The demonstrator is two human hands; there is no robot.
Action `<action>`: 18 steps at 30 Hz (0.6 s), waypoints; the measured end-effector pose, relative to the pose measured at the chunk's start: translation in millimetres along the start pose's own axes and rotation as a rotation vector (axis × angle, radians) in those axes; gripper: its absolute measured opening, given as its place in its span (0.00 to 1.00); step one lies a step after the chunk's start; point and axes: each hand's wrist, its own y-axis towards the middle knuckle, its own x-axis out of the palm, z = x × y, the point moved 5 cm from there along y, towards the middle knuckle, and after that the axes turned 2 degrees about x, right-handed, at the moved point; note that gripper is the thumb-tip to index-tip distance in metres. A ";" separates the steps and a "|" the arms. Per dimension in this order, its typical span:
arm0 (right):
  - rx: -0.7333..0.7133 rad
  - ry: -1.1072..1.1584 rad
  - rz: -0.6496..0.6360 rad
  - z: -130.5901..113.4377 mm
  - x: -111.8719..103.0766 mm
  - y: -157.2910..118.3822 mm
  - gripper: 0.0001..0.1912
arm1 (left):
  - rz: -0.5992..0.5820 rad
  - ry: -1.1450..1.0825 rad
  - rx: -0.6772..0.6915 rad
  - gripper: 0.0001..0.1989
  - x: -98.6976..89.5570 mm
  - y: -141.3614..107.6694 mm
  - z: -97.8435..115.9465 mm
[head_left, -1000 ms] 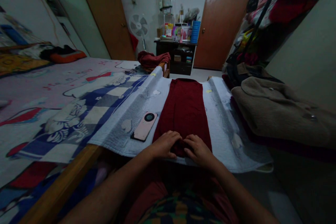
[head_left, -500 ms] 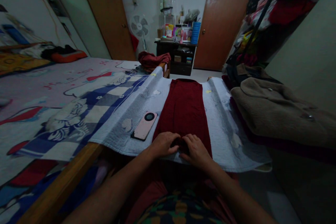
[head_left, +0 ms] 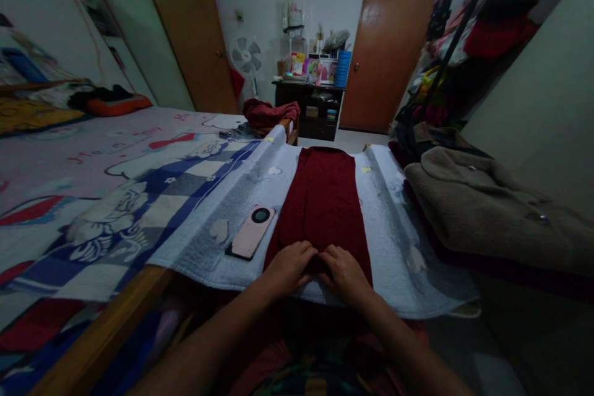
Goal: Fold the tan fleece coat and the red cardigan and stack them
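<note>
A dark red garment (head_left: pixel 322 204) lies lengthwise on a pale blue padded cloth (head_left: pixel 390 260), its far end narrower than its near part. At its near edge my left hand (head_left: pixel 293 265) and my right hand (head_left: pixel 342 271) sit side by side, fingertips nearly meeting. Both have curled fingers closed on the red fabric, and a small fold of it shows between them. Left of the garment a pink phone (head_left: pixel 250 235) with a round black camera ring rests on the pale cloth.
At left is a bed (head_left: pixel 116 142) with patterned covers and a wooden rail (head_left: pixel 106 322). A folded brown coat (head_left: pixel 482 210) lies on a pile at right. Beyond the far end stand a reddish cloth heap (head_left: pixel 269 114), a dark cabinet (head_left: pixel 309 99) and a fan (head_left: pixel 247 55).
The camera view has tilted slightly, so most things sit a little lower. Both hands remain at the garment's near edge, with fingertips slightly closer together.
</note>
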 end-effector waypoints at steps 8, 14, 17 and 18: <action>0.095 0.048 0.063 4.2 1.3 -9.3 0.19 | 0.012 0.138 0.036 0.09 6.0 6.8 2.1; 0.098 -0.046 0.134 -7.7 1.4 -9.7 0.18 | 0.010 0.146 0.043 0.07 0.0 8.1 3.7; 0.095 -0.086 0.095 -5.7 -3.0 -2.0 0.14 | 0.007 0.144 0.026 0.07 -7.2 11.3 5.1; 0.084 -0.087 0.076 -4.3 -5.8 0.9 0.13 | 0.006 0.134 0.017 0.07 -10.5 12.4 5.5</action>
